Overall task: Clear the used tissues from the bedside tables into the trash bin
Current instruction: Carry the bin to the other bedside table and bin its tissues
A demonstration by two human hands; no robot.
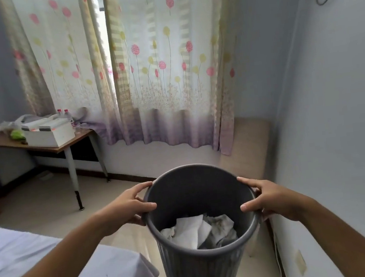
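- My left hand (129,207) grips the left side of the trash bin (205,270) at its rim, thumb hooked inside, fingers curled round the outside.
- The trash bin sits in the lower middle of my view, held between both hands: a dark grey round plastic tub, smooth inside, with vertical ribs down its outer wall and a rolled lip.
- Crumpled used tissues (194,229) lie at the bottom of the bin, white and greyish, creased and bunched together.
- My right hand (272,198) holds the right side of the rim the same way, thumb inside, fingers wrapped outside.
- Left of the bin and below it is the corner of a bed (43,263) under a pale, wrinkled sheet.
- Far to the bin's upper left stands a wooden-topped table (6,141) on slim metal legs, carrying white boxes (49,133), two clear bottles (64,114) with pink caps and a bag.
- Behind the bin hang sheer curtains (145,62) printed with pink and yellow round flowers, fading to purple at the hem.
- Right of the bin, close by, is a plain pale wall (338,120), with a thin white cable (277,255) running down beside it.
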